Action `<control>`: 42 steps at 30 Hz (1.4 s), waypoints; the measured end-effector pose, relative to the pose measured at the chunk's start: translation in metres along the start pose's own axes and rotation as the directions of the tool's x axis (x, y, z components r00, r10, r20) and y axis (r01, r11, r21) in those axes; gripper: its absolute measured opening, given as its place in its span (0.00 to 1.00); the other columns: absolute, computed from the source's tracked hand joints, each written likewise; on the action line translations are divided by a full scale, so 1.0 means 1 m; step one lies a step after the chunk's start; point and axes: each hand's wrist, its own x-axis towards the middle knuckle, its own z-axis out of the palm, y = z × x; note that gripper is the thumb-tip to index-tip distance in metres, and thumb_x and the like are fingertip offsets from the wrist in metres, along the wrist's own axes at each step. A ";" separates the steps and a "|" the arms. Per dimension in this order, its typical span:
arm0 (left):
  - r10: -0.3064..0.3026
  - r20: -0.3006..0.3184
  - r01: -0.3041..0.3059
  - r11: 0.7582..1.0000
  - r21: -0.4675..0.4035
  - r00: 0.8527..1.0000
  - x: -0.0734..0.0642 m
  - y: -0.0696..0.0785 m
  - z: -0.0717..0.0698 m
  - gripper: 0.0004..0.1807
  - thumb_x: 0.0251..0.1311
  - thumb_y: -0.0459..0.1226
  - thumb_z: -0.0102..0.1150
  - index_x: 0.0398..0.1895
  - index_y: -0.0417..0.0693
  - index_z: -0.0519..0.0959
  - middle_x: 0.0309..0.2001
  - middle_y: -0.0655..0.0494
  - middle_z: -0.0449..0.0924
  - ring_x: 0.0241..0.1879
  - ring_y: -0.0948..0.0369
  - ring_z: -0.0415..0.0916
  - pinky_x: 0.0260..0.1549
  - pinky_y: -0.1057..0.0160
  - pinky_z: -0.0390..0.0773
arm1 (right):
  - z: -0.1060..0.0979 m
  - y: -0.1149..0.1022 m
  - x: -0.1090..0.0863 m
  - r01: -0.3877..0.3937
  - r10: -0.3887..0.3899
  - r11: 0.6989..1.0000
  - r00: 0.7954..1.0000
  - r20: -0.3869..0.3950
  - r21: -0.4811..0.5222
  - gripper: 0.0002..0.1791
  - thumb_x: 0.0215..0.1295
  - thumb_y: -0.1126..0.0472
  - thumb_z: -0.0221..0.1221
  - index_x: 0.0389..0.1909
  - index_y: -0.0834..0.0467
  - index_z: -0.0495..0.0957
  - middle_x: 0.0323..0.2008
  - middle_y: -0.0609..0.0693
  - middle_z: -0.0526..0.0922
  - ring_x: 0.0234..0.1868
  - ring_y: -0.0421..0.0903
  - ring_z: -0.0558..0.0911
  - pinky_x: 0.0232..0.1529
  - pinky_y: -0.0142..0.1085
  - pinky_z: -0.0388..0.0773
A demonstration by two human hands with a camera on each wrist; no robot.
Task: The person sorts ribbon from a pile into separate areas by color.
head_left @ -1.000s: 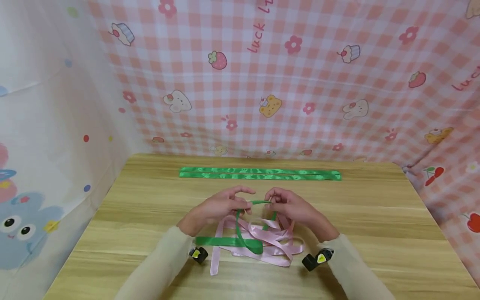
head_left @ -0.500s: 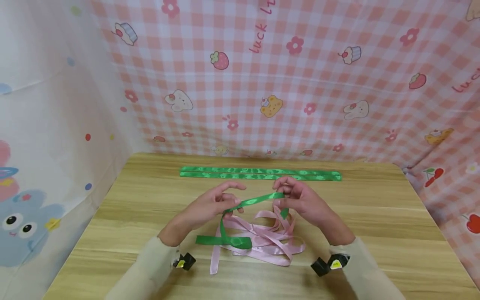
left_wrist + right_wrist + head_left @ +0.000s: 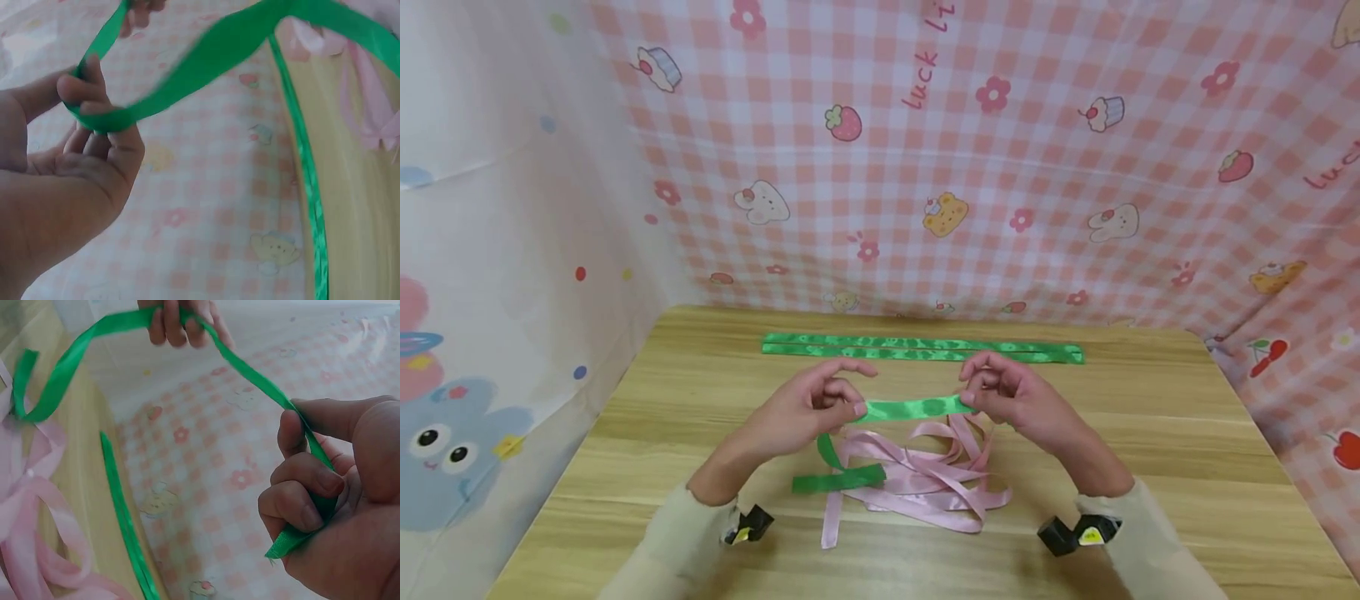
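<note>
Left hand (image 3: 805, 406) and right hand (image 3: 1024, 410) grip the green ribbon (image 3: 916, 409) near pink ribbon (image 3: 943, 474), well inside the counter (image 3: 1120, 408)'s edges!

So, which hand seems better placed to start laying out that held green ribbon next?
Likely the right hand: it holds the green satin ribbon close to a free end, as the right wrist view shows. The left hand pinches it partway along, the rest trailing over pink satin ribbon.
</note>
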 end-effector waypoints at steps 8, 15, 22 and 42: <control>0.009 0.016 -0.011 0.984 0.178 1.000 -0.017 0.009 -0.024 0.18 0.70 0.36 0.57 0.61 0.55 0.74 0.33 0.53 0.81 0.22 0.64 0.65 0.22 0.67 0.69 | -0.026 -0.016 -0.018 0.065 -0.066 0.998 0.997 -0.031 -0.025 0.13 0.71 0.74 0.52 0.48 0.55 0.72 0.32 0.42 0.79 0.21 0.48 0.60 0.16 0.41 0.54; 0.020 0.061 -0.029 0.987 0.156 0.998 -0.029 0.002 -0.050 0.17 0.68 0.31 0.57 0.59 0.44 0.74 0.32 0.53 0.82 0.20 0.66 0.62 0.18 0.67 0.65 | -0.049 -0.029 -0.042 0.077 -0.078 0.997 0.997 -0.025 -0.021 0.17 0.69 0.79 0.49 0.50 0.56 0.71 0.35 0.42 0.79 0.25 0.45 0.65 0.22 0.41 0.57; -0.054 0.015 0.051 0.983 0.174 0.998 -0.040 -0.020 -0.073 0.14 0.67 0.32 0.60 0.54 0.46 0.76 0.31 0.51 0.82 0.22 0.66 0.65 0.21 0.65 0.67 | -0.072 -0.025 -0.066 0.000 -0.008 0.995 0.997 -0.082 -0.097 0.16 0.70 0.78 0.50 0.50 0.57 0.71 0.36 0.43 0.80 0.31 0.38 0.74 0.25 0.41 0.61; -0.154 0.034 0.156 0.987 -0.037 0.987 -0.072 -0.060 -0.119 0.17 0.69 0.31 0.55 0.59 0.47 0.73 0.38 0.60 0.83 0.30 0.65 0.75 0.30 0.66 0.76 | -0.115 -0.003 -0.111 -0.063 0.056 0.994 0.996 -0.071 -0.090 0.14 0.73 0.78 0.44 0.52 0.61 0.69 0.36 0.45 0.80 0.28 0.45 0.69 0.24 0.42 0.60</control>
